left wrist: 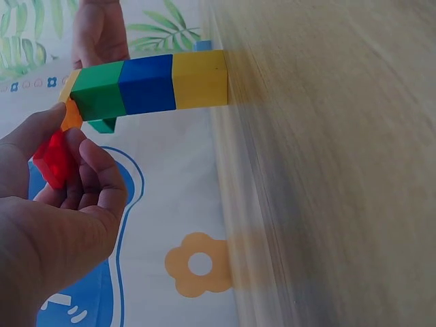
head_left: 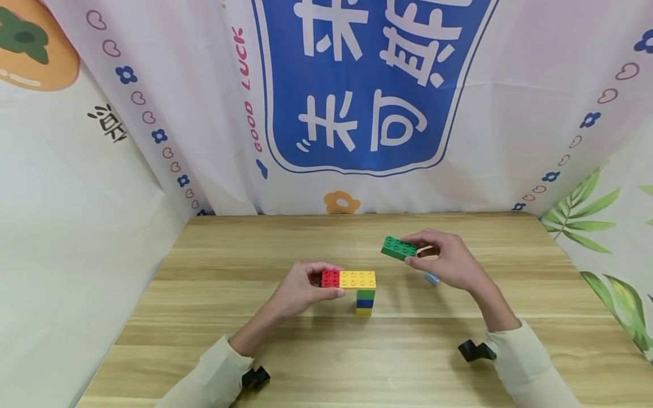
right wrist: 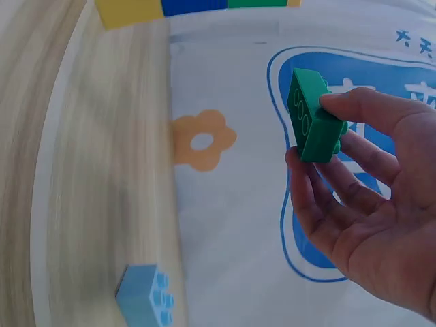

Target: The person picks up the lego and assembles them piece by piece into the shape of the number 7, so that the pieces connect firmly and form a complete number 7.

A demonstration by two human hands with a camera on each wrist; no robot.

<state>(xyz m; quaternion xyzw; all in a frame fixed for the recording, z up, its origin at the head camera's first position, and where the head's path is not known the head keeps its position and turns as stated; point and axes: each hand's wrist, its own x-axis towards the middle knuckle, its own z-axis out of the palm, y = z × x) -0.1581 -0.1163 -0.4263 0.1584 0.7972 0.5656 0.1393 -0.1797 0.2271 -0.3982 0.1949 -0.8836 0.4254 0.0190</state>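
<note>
A small column of bricks stands on the table, with a yellow brick at the bottom [left wrist: 199,80], a blue brick [left wrist: 146,84] and a green brick [left wrist: 99,89] above it. Across its top lies a long yellow brick [head_left: 358,279] that juts out to the left. At that free end is a red brick [head_left: 330,279], which my left hand [head_left: 300,290] pinches between thumb and fingers. Right of the column, my right hand [head_left: 450,262] holds a loose green eight-stud brick [head_left: 397,248] in the air, studs up. The right wrist view shows thumb and fingertips gripping this brick's end.
A light blue brick [right wrist: 142,296] lies on the wooden table [head_left: 316,351] below my right hand, partly hidden in the head view. A printed cloth [head_left: 219,170] hangs behind the table's far edge. Black straps show at both sleeves.
</note>
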